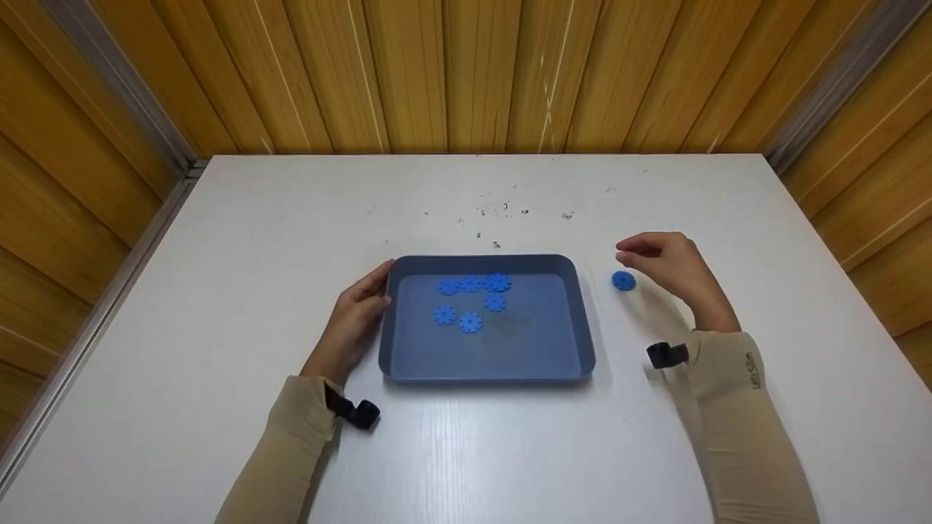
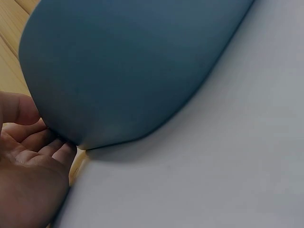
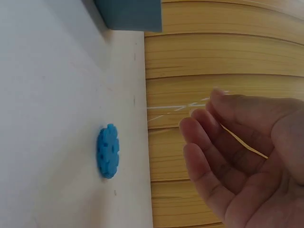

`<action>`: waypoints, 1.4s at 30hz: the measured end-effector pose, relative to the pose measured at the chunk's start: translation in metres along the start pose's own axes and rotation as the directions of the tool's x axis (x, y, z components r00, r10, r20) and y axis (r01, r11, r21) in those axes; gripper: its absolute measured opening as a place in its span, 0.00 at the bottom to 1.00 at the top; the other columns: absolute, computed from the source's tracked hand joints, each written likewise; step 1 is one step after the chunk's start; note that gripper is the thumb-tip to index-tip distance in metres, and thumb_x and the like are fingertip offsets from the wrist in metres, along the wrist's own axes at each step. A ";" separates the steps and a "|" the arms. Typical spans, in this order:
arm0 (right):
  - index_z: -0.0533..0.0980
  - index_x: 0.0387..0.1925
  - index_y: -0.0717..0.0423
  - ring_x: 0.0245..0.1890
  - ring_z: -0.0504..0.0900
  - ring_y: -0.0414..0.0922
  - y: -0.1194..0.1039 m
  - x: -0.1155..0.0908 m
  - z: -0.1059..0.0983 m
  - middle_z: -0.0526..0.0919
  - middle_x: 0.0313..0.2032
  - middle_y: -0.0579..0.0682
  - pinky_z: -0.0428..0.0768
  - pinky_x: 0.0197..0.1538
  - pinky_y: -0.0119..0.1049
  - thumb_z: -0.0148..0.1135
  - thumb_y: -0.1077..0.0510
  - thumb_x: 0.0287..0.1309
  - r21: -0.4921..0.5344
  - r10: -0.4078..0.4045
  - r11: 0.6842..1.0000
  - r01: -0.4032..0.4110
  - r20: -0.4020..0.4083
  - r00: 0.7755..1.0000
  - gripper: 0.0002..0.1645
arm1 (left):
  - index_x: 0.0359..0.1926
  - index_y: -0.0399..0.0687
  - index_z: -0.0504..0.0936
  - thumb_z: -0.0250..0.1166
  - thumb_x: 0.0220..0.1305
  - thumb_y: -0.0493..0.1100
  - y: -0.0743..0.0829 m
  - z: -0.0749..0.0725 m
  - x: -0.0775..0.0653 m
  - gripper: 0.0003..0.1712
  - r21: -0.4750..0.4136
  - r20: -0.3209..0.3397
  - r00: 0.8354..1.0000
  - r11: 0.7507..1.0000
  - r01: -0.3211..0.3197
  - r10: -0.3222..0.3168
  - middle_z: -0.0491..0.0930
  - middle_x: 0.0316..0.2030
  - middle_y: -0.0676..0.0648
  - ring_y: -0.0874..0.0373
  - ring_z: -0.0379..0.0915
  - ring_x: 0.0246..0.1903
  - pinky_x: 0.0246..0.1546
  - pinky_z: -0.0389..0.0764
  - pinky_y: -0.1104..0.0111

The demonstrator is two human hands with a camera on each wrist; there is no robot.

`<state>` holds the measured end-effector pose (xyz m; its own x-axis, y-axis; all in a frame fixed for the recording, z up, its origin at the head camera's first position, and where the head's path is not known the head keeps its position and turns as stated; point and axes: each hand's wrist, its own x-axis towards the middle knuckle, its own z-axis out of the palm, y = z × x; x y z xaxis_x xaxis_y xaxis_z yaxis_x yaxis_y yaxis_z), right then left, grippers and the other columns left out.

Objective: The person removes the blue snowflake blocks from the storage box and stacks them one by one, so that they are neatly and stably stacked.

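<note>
A blue-grey tray (image 1: 539, 349) lies on the white table, with several blue notched discs (image 1: 470, 322) toward its far side. My left hand (image 1: 357, 316) grips its left wall; in the left wrist view the thumb (image 2: 21, 108) is at the wall and the fingers curl beneath the tray's edge. To the right of the tray, another blue notched disc (image 3: 108, 151) rests on the table and looks layered, like discs stacked together. Just above and beside it hovers my right hand (image 1: 670, 266), fingers loosely bent, nothing held between thumb and fingertips.
Small dark marks (image 1: 496, 244) dot the white table (image 1: 291, 218) behind the tray. A wood-patterned wall (image 1: 480, 80) rises along the back edge, with similar panels at both sides. Black wrist cameras (image 1: 360, 415) sit on both sleeves.
</note>
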<state>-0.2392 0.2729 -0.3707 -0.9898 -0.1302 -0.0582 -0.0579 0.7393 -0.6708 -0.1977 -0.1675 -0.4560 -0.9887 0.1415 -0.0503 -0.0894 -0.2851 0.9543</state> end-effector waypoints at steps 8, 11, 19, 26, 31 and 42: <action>0.78 0.53 0.60 0.50 0.81 0.53 -0.030 0.002 0.001 0.83 0.50 0.60 0.77 0.55 0.48 0.61 0.50 0.62 -0.031 -0.085 0.996 0.088 0.090 0.992 0.22 | 0.71 0.40 0.60 0.47 0.62 0.24 0.000 -0.001 0.000 0.35 -0.008 0.021 1.000 1.000 -0.014 0.015 0.58 0.72 0.46 0.57 0.47 0.74 0.74 0.49 0.65; 0.79 0.52 0.59 0.49 0.81 0.53 -0.041 0.003 0.004 0.83 0.49 0.59 0.77 0.55 0.49 0.62 0.52 0.61 -0.037 -0.105 0.993 0.111 0.131 0.986 0.21 | 0.71 0.40 0.60 0.48 0.62 0.24 0.000 -0.001 0.000 0.35 -0.001 0.017 1.000 1.000 -0.016 0.016 0.58 0.72 0.45 0.57 0.47 0.74 0.73 0.49 0.65; 0.80 0.50 0.59 0.47 0.82 0.50 -0.065 0.009 0.017 0.85 0.46 0.57 0.78 0.54 0.47 0.64 0.57 0.60 -0.027 -0.167 0.984 0.178 0.235 0.958 0.17 | 0.71 0.39 0.60 0.48 0.62 0.24 0.000 -0.001 0.000 0.35 0.004 0.004 1.000 1.000 -0.019 0.019 0.57 0.72 0.45 0.57 0.47 0.74 0.74 0.49 0.65; 0.81 0.49 0.59 0.44 0.82 0.49 -0.077 0.019 0.032 0.85 0.46 0.56 0.80 0.51 0.47 0.64 0.59 0.58 -0.055 -0.162 0.981 0.186 0.291 0.943 0.17 | 0.71 0.39 0.60 0.48 0.62 0.24 0.000 -0.001 0.000 0.35 0.003 0.000 1.000 1.000 -0.024 0.024 0.58 0.72 0.45 0.58 0.48 0.73 0.74 0.49 0.65; 0.82 0.48 0.59 0.46 0.83 0.51 -0.084 0.023 0.043 0.85 0.45 0.56 0.82 0.49 0.46 0.66 0.60 0.57 -0.076 -0.172 0.976 0.206 0.319 0.932 0.16 | 0.71 0.40 0.60 0.47 0.62 0.24 0.000 0.000 0.000 0.35 0.008 0.000 1.000 1.000 -0.015 0.015 0.58 0.72 0.46 0.58 0.47 0.74 0.74 0.49 0.66; 0.80 0.50 0.60 0.48 0.81 0.50 -0.098 0.030 0.069 0.85 0.46 0.55 0.80 0.51 0.45 0.65 0.61 0.56 -0.091 -0.181 0.967 0.239 0.418 0.890 0.18 | 0.71 0.36 0.59 0.47 0.61 0.22 0.000 0.000 0.001 0.35 -0.008 -0.005 1.000 1.000 -0.018 0.018 0.57 0.73 0.43 0.55 0.46 0.74 0.74 0.48 0.64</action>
<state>-0.2537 0.1507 -0.3578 -0.8161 -0.5260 -0.2394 -0.3048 0.7437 -0.5950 -0.1991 -0.1669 -0.4562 -0.9907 0.1318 -0.0351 -0.0729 -0.2949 0.9527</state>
